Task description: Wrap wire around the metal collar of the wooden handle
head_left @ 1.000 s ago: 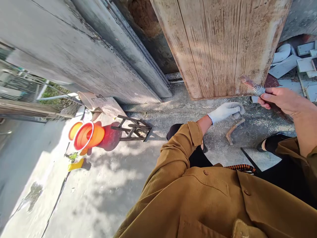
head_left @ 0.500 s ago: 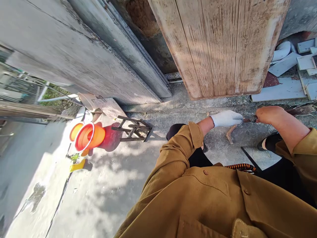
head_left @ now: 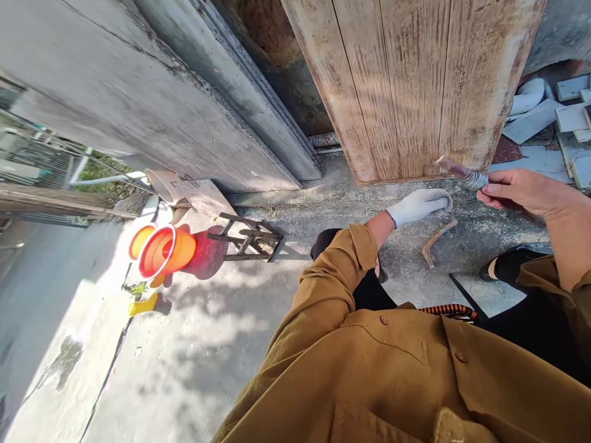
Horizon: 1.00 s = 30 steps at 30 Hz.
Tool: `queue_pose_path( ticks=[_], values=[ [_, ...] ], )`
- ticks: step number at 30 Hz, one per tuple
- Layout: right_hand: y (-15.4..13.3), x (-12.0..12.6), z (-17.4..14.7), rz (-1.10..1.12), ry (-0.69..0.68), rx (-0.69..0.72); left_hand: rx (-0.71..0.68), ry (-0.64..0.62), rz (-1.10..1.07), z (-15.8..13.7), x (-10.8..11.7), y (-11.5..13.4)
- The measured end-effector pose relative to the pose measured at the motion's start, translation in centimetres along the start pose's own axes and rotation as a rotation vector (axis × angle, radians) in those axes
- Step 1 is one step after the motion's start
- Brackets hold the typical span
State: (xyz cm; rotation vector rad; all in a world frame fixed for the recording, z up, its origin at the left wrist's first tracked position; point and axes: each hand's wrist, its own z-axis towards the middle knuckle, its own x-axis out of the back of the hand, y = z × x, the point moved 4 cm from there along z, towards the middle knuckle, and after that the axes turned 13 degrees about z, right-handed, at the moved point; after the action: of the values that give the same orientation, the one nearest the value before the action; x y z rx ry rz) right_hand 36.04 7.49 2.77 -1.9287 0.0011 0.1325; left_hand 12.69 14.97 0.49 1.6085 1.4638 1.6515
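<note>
My right hand (head_left: 521, 189), bare, is closed around a wooden stick (head_left: 453, 167) with thin grey wire or cord (head_left: 475, 179) wound about it. The stick's pale end points left, in front of the plank panel's lower edge. My left hand (head_left: 422, 206) wears a white knit glove. Its fingers are curled together to the left of the stick and apart from it; whatever may be between them is hidden. Just below that glove, a bent, L-shaped piece of wood (head_left: 430, 245) lies on the concrete ground.
A weathered plank panel (head_left: 415, 92) stands ahead. Broken tiles (head_left: 530, 123) and a white pipe elbow (head_left: 529, 95) are piled at right. To the left are a small wooden stool (head_left: 252, 237), an orange bucket (head_left: 182, 251) and a yellow object (head_left: 144, 304). A dark bar (head_left: 466, 292) lies between my legs.
My right hand has raised the wire-wound stick up and away from the gloved hand, tilting it. My left hand has stayed nearly in place and no longer meets the stick's end.
</note>
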Motion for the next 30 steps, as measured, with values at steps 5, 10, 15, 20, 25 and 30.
queue_pose_path(
  ticks=[5, 10, 15, 20, 25, 30],
  values=[
    [-0.1, 1.0, 0.9, 0.009, 0.353, 0.057, 0.048, -0.132, -0.041, -0.2, -1.6, 0.3],
    [2.1, 1.6, 2.2, -1.033, 0.290, -0.232, 0.010, -0.149, 0.191, -0.2, -1.8, 0.7],
    [4.6, -1.0, 2.2, -1.235, -0.156, -0.462, 0.010, -0.193, 0.410, -0.1, -1.8, 0.7],
    [4.0, -2.5, 0.3, -1.017, -0.458, -0.457, 0.072, -0.126, 0.416, -0.4, -0.7, 0.4],
    [1.6, -2.1, -1.0, -0.497, -0.506, -0.266, 0.095, -0.018, 0.151, -0.1, 0.6, 0.0],
    [-1.3, -0.1, -0.7, -0.031, 0.023, 0.083, 0.047, -0.006, -0.213, 0.1, -0.1, -0.2]
  ],
)
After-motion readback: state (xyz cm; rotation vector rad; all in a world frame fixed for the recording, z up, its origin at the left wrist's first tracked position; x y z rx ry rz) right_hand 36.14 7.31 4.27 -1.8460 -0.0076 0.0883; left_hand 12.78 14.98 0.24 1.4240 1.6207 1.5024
